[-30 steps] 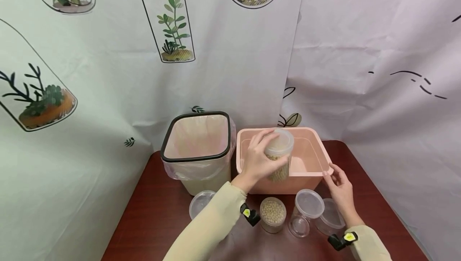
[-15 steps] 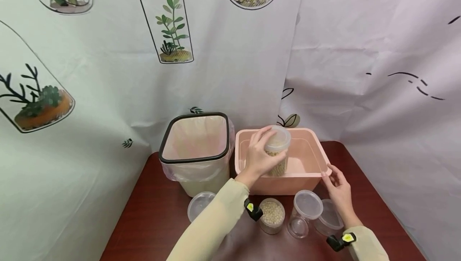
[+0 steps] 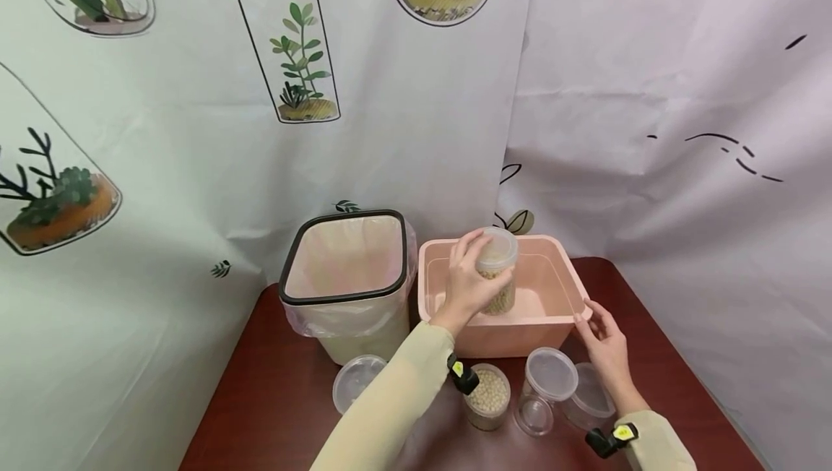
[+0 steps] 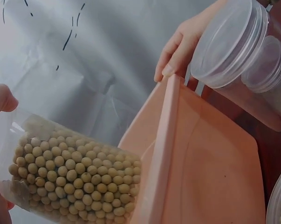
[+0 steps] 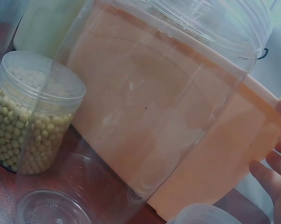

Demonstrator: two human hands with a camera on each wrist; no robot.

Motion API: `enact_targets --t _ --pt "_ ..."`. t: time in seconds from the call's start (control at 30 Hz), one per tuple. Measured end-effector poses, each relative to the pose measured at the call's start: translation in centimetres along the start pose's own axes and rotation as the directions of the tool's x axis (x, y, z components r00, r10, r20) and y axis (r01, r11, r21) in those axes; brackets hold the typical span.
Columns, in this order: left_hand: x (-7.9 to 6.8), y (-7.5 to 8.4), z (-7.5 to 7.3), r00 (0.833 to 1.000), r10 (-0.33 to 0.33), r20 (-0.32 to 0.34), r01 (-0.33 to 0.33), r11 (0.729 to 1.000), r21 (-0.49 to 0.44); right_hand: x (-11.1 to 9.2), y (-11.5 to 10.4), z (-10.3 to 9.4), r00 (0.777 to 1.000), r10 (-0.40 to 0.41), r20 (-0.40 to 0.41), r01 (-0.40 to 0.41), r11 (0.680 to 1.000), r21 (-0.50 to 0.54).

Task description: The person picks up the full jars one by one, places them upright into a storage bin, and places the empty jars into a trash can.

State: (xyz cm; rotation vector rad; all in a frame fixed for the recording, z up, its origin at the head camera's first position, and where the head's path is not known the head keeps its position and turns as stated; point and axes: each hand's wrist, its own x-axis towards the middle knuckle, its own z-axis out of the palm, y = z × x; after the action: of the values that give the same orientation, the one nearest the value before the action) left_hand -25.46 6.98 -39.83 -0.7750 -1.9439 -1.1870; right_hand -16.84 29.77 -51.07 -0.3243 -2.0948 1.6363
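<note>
My left hand grips a lidded clear jar by its upper part. Round beige beans, which look like soybeans, fill much of it. The jar is over the inside of a pink plastic bin, its lower part behind the front rim; whether it touches the bottom cannot be seen. At the bin's front right corner, my right hand holds the rim between thumb and fingers. Another jar of beans stands in front of the bin, beside a clear jar with no beans visible inside.
A lined trash bin with a black rim stands left of the pink bin. Low on the dark red table are a clear-lidded container, partly behind my left sleeve, and another clear container near my right wrist.
My left hand has lowered the jar of beans slightly into the pink bin. The right hand keeps its hold on the corner. The head view has shifted a little.
</note>
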Motion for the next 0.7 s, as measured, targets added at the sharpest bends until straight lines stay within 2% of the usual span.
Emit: enact_targets --t 0.17,0.43,0.7 --pt "-0.4 -0.6 0.7 0.999 -0.030 -0.022 0.030 1.000 0.009 0.0 -0.1 0.1 1.000 0.014 0.009 -0.014 1.000 -0.008" --pt "-1.7 -1.5 2.0 0.994 -0.107 0.010 0.107 0.994 0.030 0.0 0.0 0.0 1.000 0.016 0.011 -0.016 1.000 -0.003" --pt "-2.5 -2.1 3.0 0.992 -0.117 0.035 0.117 0.993 0.009 0.2 0.2 0.0 1.000 0.001 -0.001 -0.001 1.000 0.031"
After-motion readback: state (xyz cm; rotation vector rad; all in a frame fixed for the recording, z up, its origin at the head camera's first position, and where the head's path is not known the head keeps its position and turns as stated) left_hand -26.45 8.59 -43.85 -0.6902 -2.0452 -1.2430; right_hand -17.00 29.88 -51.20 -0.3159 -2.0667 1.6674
